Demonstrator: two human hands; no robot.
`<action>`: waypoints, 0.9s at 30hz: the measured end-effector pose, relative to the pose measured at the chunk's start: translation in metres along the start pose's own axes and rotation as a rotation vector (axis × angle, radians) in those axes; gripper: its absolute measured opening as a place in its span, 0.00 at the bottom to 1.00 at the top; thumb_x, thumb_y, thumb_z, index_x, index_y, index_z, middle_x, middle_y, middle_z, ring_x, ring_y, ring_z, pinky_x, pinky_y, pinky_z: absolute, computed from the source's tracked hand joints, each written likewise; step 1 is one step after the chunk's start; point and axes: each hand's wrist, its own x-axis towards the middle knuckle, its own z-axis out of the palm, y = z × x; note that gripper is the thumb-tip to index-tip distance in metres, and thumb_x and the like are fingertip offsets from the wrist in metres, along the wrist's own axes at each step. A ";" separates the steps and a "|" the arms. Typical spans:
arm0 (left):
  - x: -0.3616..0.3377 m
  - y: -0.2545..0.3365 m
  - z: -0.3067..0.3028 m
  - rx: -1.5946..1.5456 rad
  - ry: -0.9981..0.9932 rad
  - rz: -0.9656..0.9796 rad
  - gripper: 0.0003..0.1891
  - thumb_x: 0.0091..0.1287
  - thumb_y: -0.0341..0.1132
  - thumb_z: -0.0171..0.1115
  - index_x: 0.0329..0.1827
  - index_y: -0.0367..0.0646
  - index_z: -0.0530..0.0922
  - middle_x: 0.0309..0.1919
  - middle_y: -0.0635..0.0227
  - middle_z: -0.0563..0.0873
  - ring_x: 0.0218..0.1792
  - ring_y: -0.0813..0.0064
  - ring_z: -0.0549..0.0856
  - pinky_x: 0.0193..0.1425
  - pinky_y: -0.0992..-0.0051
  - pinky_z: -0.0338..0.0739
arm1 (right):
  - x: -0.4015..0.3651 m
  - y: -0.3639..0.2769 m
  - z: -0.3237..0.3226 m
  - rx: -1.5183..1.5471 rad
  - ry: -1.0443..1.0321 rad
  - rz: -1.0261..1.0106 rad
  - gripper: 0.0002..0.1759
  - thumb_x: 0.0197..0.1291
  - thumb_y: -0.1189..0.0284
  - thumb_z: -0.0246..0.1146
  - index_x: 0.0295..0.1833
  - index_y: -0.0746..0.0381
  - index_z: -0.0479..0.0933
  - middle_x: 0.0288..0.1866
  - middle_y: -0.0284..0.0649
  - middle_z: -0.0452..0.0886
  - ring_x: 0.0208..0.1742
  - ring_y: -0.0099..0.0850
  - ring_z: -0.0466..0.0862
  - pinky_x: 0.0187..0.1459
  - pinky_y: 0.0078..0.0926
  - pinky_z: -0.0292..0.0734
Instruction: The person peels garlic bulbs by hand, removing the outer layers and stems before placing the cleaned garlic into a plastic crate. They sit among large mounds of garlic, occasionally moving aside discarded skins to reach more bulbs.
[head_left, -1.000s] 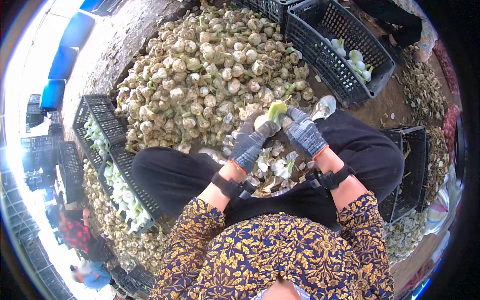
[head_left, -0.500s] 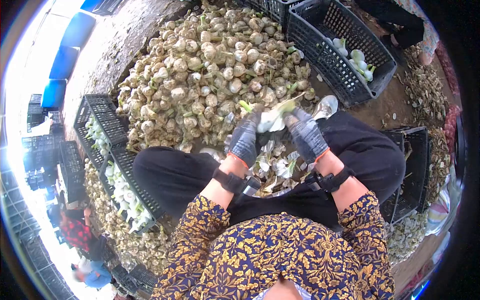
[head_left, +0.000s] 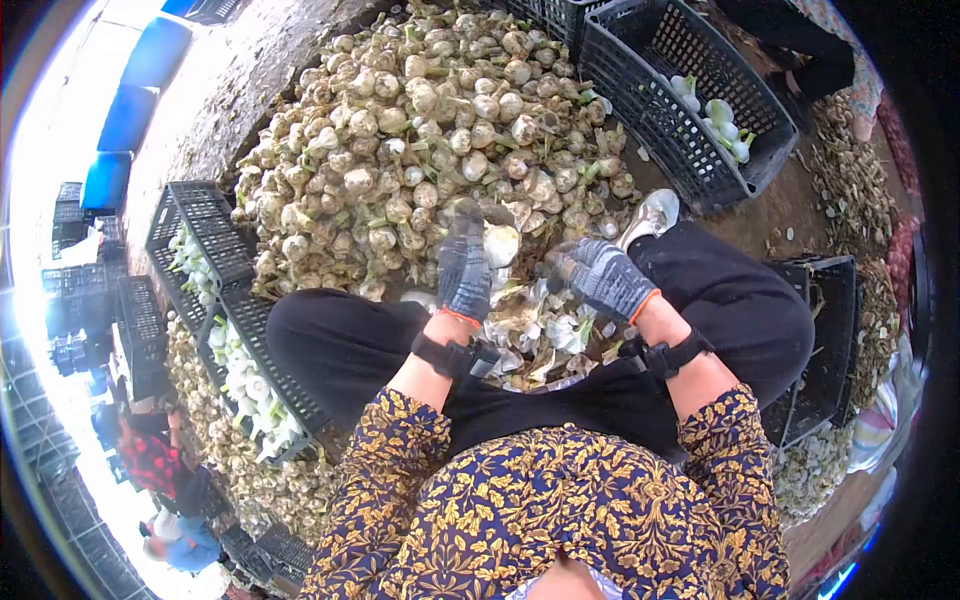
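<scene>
My left hand (head_left: pixel 466 265), in a grey glove with an orange cuff, is at the near edge of a big heap of garlic bulbs (head_left: pixel 380 150). Its fingers wrap round a pale, round bulb (head_left: pixel 501 245) that shows on their right side. My right hand (head_left: pixel 598 275), gloved the same way, is a short gap to the right. Its fingers are curled and slightly blurred; whether they hold anything is hidden. Loose white peelings (head_left: pixel 545 325) lie below and between both hands, in front of my lap.
A black crate (head_left: pixel 685 105) with a few white bulbs stands at the upper right. Crates of peeled garlic (head_left: pixel 245 385) stand on the left. Another crate (head_left: pixel 825 350) is by my right knee. People are at the upper right and lower left.
My hands have moved apart, the left one to the left. The white leafy piece between them is no longer seen there; a round bulb shows at my left hand.
</scene>
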 end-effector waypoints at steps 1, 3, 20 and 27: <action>0.000 -0.003 -0.001 0.166 -0.012 0.100 0.19 0.67 0.48 0.45 0.41 0.42 0.76 0.34 0.69 0.80 0.36 0.78 0.79 0.41 0.78 0.73 | 0.002 -0.002 0.001 0.000 0.000 0.003 0.19 0.61 0.60 0.50 0.45 0.65 0.73 0.29 0.51 0.79 0.30 0.42 0.80 0.32 0.33 0.75; -0.002 -0.004 -0.001 0.457 -0.122 0.268 0.22 0.67 0.51 0.45 0.44 0.40 0.75 0.36 0.71 0.80 0.35 0.81 0.78 0.41 0.81 0.73 | 0.007 -0.019 0.000 0.563 -0.015 0.486 0.22 0.59 0.57 0.53 0.46 0.67 0.71 0.30 0.42 0.78 0.29 0.28 0.79 0.29 0.25 0.75; -0.015 0.001 0.017 0.483 -0.162 0.196 0.14 0.68 0.37 0.46 0.41 0.37 0.76 0.34 0.62 0.81 0.35 0.71 0.79 0.41 0.74 0.72 | -0.001 -0.021 -0.002 0.733 0.097 0.449 0.14 0.54 0.68 0.60 0.39 0.68 0.73 0.27 0.44 0.80 0.26 0.24 0.79 0.29 0.23 0.76; -0.012 -0.011 0.018 0.642 -0.232 0.657 0.15 0.68 0.38 0.43 0.39 0.38 0.77 0.33 0.59 0.81 0.35 0.64 0.78 0.41 0.70 0.71 | 0.001 -0.039 -0.013 0.691 0.051 0.517 0.19 0.53 0.63 0.61 0.38 0.71 0.74 0.25 0.43 0.80 0.28 0.27 0.80 0.30 0.25 0.75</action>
